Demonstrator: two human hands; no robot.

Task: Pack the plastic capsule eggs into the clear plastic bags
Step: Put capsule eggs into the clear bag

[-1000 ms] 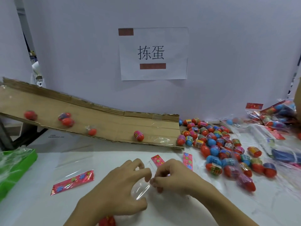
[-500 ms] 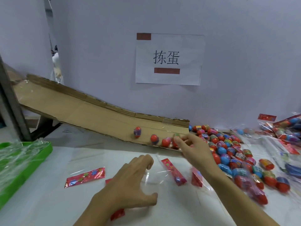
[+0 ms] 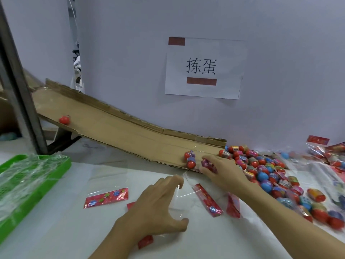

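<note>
We see the right hand (image 3: 222, 171) curl its fingers round a pink-and-red egg (image 3: 207, 164) at the low end of the cardboard ramp (image 3: 115, 126), where half a second ago it was only reaching toward the eggs with nothing in its grip. Two eggs (image 3: 190, 159) that were rolling down then now sit stacked against each other just left of that hand, and a new red egg (image 3: 65, 120) has come onto the ramp's upper part. The held egg is glossy, a printed pink band over a red end. The left hand (image 3: 158, 206) stays over the clear bag (image 3: 184, 200) on the white table (image 3: 56, 230), fingers spread and slightly bent, fingertips and thumb touching the film; we cannot tell whether it pinches the bag. The bag lies flat, its red printed header (image 3: 208, 200) to the right. Right of the ramp, we find the pile of eggs (image 3: 270, 174), red, blue and pink. A second bag (image 3: 106, 197) lies left of the left hand, a green tray (image 3: 61, 165) at the table's left edge, a paper sign (image 3: 203, 68) on the wall.
</note>
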